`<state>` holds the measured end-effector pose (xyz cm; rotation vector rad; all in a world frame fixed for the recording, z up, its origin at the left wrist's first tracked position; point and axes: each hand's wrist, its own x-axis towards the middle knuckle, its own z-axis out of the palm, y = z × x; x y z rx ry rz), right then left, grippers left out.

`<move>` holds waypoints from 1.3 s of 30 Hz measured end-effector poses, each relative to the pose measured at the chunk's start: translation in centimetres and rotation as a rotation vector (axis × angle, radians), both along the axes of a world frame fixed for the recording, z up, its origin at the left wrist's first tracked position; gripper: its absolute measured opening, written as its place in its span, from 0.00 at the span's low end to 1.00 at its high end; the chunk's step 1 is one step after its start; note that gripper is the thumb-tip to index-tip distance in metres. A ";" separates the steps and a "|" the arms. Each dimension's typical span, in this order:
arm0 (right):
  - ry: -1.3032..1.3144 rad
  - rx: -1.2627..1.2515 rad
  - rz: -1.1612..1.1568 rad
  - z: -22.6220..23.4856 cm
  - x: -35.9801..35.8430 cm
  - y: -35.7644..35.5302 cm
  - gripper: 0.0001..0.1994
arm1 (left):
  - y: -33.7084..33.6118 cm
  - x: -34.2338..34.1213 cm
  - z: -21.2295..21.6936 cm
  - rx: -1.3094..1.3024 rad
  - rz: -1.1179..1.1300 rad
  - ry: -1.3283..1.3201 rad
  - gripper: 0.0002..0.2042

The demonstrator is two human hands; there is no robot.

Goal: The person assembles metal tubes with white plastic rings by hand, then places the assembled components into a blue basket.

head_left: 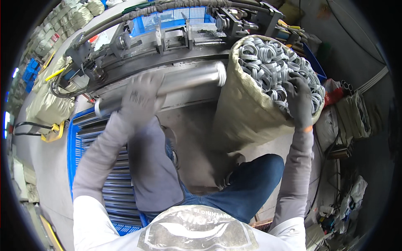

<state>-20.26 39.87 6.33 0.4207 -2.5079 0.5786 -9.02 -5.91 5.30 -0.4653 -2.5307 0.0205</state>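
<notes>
My gloved left hand (143, 98) is closed around the middle of a shiny metal tube (184, 80), which it holds in the air at a slant. A pale ring-like end piece (221, 74) sits at the tube's right end, blurred by motion, and another pale edge shows at its left end. At the right, my gloved right hand (299, 98) reaches over a tall beige sack (240, 106) filled with grey threaded metal rings (268, 54). Its fingers bend down onto the rings; whatever they may grip is hidden.
Below my left arm a blue crate (72, 154) holds several metal tubes (119, 190). Ahead stands a long dark machine bench (167, 56) with metal fixtures, a blue basket (176, 19) behind it. A yellow-handled thing (53, 133) stands at left; bundled sacks (354, 115) lie at right.
</notes>
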 end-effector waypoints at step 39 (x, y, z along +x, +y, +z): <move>-1.089 -1.211 0.605 -17.9 9.9 -9.6 0.29 | -24.7 27.9 -29.1 0.183 0.588 -0.483 0.24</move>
